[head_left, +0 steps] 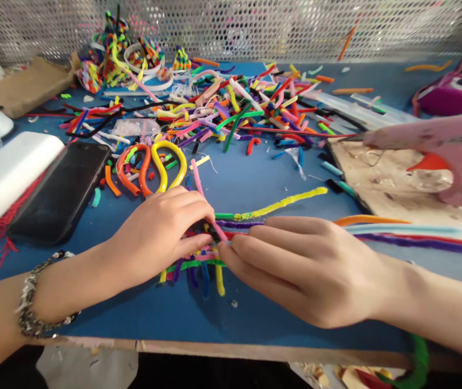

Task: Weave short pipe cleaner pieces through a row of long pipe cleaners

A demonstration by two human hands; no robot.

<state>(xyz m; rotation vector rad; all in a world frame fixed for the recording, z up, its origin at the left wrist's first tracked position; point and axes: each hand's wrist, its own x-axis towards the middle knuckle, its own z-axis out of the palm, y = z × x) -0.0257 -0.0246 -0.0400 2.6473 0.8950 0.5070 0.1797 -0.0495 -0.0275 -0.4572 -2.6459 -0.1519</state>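
Note:
A small woven piece of coloured pipe cleaners (192, 265) lies low over the blue tabletop, between my two hands. Loose ends in yellow, blue, purple and green stick out of its near side. My left hand (166, 227) is closed on its left part, thumb below and fingers on top. Slanting through the weave between my fingertips is a pink pipe cleaner (199, 183). My right hand (307, 265) pinches at the right side of the weave, its fingertips by the pink one's lower end. A yellow pipe cleaner (287, 202) and longer orange, purple and red strands extend rightward.
Orange-and-yellow-handled scissors (169, 162) lie just beyond my left hand. A black phone (62, 189) and a white box-like object (15, 173) are at left. At right, a pink glue gun (453, 151) rests over cardboard (372, 178). Cut pipe cleaners (231, 108) heap up behind.

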